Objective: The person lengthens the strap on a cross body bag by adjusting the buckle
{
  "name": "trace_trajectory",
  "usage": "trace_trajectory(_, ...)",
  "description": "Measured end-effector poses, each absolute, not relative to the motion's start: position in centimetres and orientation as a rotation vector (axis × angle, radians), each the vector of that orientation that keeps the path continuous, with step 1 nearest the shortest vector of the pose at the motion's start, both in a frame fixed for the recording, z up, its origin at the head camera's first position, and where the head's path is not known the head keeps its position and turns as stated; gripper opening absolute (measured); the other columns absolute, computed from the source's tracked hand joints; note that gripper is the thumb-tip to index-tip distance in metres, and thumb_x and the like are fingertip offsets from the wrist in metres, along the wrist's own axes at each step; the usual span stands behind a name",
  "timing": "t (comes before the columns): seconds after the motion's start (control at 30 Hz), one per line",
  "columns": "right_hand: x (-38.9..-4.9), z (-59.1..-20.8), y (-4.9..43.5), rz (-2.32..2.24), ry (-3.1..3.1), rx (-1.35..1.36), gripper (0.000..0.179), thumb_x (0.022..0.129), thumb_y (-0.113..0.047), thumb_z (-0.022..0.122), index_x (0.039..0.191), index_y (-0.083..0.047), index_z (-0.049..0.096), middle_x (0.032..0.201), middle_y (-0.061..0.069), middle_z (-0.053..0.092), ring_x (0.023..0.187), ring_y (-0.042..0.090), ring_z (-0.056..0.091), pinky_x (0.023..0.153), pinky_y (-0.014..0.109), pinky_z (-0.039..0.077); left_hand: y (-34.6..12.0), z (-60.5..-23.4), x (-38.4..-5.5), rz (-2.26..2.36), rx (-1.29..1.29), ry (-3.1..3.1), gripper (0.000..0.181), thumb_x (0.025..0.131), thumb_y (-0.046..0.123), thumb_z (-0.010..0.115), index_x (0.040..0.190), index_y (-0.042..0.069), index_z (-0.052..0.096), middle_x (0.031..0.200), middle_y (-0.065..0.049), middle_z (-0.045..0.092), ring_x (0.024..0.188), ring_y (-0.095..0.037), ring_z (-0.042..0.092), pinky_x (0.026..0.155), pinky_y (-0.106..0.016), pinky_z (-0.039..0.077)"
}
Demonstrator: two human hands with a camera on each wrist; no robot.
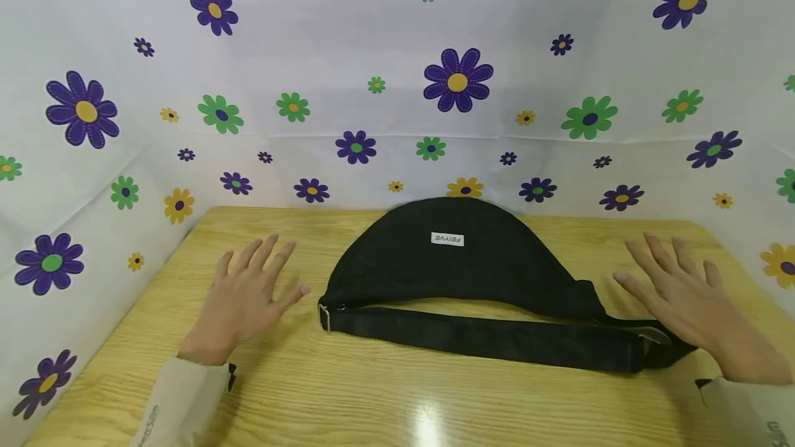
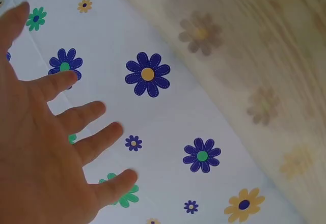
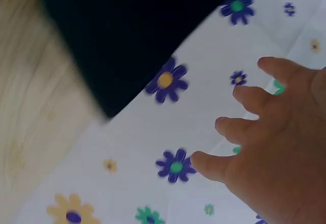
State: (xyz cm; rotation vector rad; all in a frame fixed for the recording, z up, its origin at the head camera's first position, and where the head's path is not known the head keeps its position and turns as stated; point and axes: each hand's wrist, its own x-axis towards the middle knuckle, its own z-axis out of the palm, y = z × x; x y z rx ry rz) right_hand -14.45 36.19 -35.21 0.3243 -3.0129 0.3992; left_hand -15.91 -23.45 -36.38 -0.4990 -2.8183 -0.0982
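A black crescent-shaped waist bag (image 1: 459,264) lies flat on the wooden table, its small white label upside down in the head view. Its wide black strap (image 1: 484,336) runs along the near side, with a metal ring buckle (image 1: 324,318) at the left end. To the left of the bag is my left hand (image 1: 245,295), fingers spread and holding nothing. My right hand (image 1: 695,302) is spread on the other side, near the strap's right end, also holding nothing. In the right wrist view a dark piece of the bag (image 3: 127,30) shows beyond the fingers.
The light wooden table (image 1: 373,399) has a back edge against a white cloth (image 1: 385,33) printed with purple, green and yellow flowers. That cloth also hangs along the left and right sides.
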Motion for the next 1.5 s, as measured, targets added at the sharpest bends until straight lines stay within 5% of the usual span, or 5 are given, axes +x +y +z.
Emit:
trace_trajectory(0.2, -15.3, -33.7, 33.4, 0.656, -2.821, 0.5, 0.053, 0.102, -0.024, 0.063, 0.141, 0.01, 0.049, 0.139, 0.039, 0.048, 0.12, 0.059, 0.048, 0.092, 0.074, 0.038, -23.4, -36.0, -15.8, -0.339, -0.531, -2.937, 0.053, 0.107, 0.037, 0.053, 0.146, 0.002, 0.051, 0.138, -0.027, 0.056, 0.121, -0.049, 0.056, 0.095, -0.064, 0.046)
trace_trajectory(0.3, -15.6, -33.0, 31.7, 0.777, -2.752, 0.534, 0.038, 0.099, -0.013, 0.068, 0.129, 0.01, 0.061, 0.123, 0.032, 0.063, 0.103, 0.031, 0.067, 0.084, 0.047, 0.056, -23.4, -36.0, -15.9, -0.524, -0.537, -2.966, 0.045, 0.107, 0.029, 0.055, 0.141, 0.0, 0.056, 0.132, -0.025, 0.061, 0.115, -0.045, 0.062, 0.09, -0.06, 0.051)
trace_trajectory(0.47, -16.0, -32.5, 29.8, 0.942, -2.731, 0.567, 0.027, 0.096, -0.006, 0.069, 0.12, 0.007, 0.068, 0.115, 0.024, 0.069, 0.09, -0.013, 0.056, 0.075, 0.009, 0.047, -23.4, -36.5, -15.9, -0.742, -0.582, -2.939, 0.035, 0.104, 0.017, 0.059, 0.133, -0.004, 0.061, 0.12, -0.021, 0.068, 0.099, -0.034, 0.068, 0.082, -0.051, 0.055)
trace_trajectory(0.9, -17.1, -31.4, 25.1, 1.378, -2.827, 0.628, 0.03, 0.101, -0.011, 0.065, 0.125, 0.006, 0.064, 0.12, 0.019, 0.067, 0.1, 0.013, 0.064, 0.082, 0.025, 0.054, -23.2, -36.4, -16.0, -0.934, -0.605, -2.951, 0.03, 0.103, 0.01, 0.059, 0.127, -0.007, 0.063, 0.105, -0.013, 0.072, 0.08, -0.018, 0.065, 0.065, -0.03, 0.051)
trace_trajectory(1.5, -18.7, -32.9, 20.6, 1.758, -2.764, 0.86, 0.028, 0.098, -0.004, 0.065, 0.121, 0.013, 0.063, 0.116, 0.03, 0.065, 0.094, 0.031, 0.07, 0.08, 0.036, 0.058, -23.2, -36.7, -16.1, -1.374, -0.617, -3.007, 0.032, 0.105, 0.006, 0.055, 0.131, -0.013, 0.057, 0.109, -0.02, 0.069, 0.082, -0.022, 0.07, 0.069, -0.033, 0.057)
